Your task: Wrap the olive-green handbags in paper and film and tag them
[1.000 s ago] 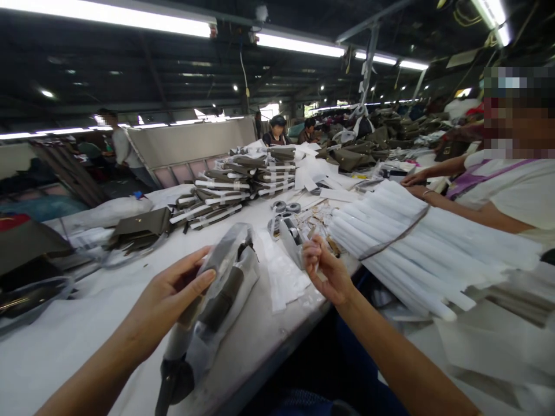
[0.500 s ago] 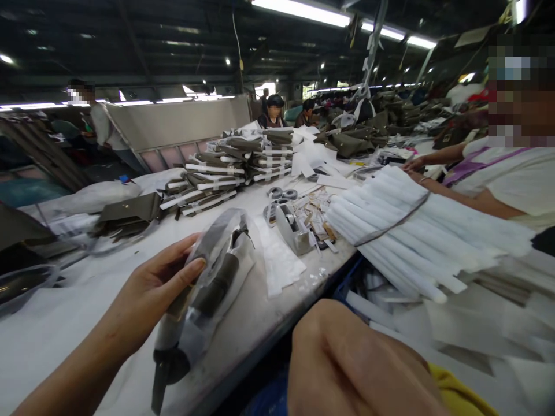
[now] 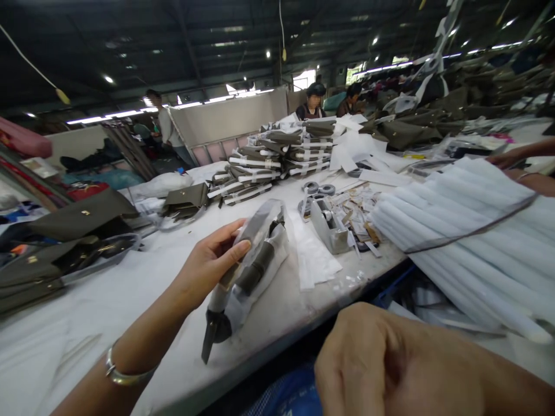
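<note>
My left hand [image 3: 219, 257] is closed round an olive-green bag strap [image 3: 255, 266], thumb on top. Translucent white wrapping surrounds the strap, which stands tilted over the white tabletop, its dark loose end pointing down toward me. Large and close to the camera, my right hand [image 3: 368, 358] is closed beyond the table's front edge, apart from the strap. Its curled fingers hide whatever may be in them. Right of the strap are a grey tape dispenser [image 3: 328, 225] and white sheet strips [image 3: 314, 257].
Stacked olive straps with white wrapping [image 3: 264, 159] lie at the back, near olive bags [image 3: 82, 214] on the left. Tape rolls [image 3: 318, 188] and paper scraps [image 3: 353, 208] surround the dispenser. A tied bundle of white foam tubes [image 3: 468, 214] occupies the right, beside a co-worker's arm [image 3: 529, 153].
The camera view has swung left, so the table and my left hand appear farther right. My left hand keeps its hold on the strap. My right hand remains closed near the camera.
</note>
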The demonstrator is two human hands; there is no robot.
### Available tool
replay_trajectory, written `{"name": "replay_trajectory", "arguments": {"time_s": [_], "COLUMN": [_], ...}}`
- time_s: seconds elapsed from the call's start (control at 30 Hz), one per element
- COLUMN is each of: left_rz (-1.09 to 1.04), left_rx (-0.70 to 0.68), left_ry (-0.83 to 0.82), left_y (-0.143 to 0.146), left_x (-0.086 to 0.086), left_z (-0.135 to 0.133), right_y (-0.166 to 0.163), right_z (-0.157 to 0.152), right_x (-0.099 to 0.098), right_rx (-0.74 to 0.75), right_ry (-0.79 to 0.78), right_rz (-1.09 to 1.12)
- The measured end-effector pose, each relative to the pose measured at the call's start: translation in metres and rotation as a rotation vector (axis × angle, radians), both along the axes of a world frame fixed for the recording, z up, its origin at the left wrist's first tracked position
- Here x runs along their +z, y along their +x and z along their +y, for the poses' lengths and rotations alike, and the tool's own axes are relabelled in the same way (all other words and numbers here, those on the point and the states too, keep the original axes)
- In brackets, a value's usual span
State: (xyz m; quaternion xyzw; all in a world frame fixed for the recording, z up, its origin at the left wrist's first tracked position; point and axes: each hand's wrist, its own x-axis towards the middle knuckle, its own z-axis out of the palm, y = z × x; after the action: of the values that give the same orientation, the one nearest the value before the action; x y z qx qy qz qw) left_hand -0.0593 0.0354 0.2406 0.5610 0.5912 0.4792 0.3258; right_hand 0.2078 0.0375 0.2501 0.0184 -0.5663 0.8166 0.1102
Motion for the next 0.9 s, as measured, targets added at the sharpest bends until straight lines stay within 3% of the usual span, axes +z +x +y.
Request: {"name": "replay_trajectory", "arguments": {"time_s": [0.1, 0.23, 0.3, 0.5, 0.67, 0.9], "left_rz": [0.001, -0.022, -0.032, 0.048, 0.105, 0.202], "left_rx": [0.004, 0.023, 0.059, 0.108, 0.165, 0.136], "left_ry": [0.009, -0.010, -0.030, 0.004, 0.026, 0.032], "left_y": [0.000, -0.001, 0.000, 0.003, -0.002, -0.005], "left_x": [0.001, 0.004, 0.004, 0.006, 0.010, 0.008], "left_z": [-0.002, -0.006, -0.007, -0.011, -0.018, -0.017], "right_y": [-0.014, -0.038, -0.051, -0.086, -0.094, -0.098], "right_z": [0.018, 0.057, 0.071, 0.085, 0.092, 0.082], "right_x": [-0.017, -0.054, -0.068, -0.078, -0.085, -0.076], "right_rx": [-0.213, -0.750, -0.851, -0.887, -0.922, -0.921], "right_ry": [0.072, 0.265, 0.289, 0.301, 0.301, 0.352], "right_rz": [-0.029, -0.152, -0.182, -0.253, -0.241, -0.142]}}
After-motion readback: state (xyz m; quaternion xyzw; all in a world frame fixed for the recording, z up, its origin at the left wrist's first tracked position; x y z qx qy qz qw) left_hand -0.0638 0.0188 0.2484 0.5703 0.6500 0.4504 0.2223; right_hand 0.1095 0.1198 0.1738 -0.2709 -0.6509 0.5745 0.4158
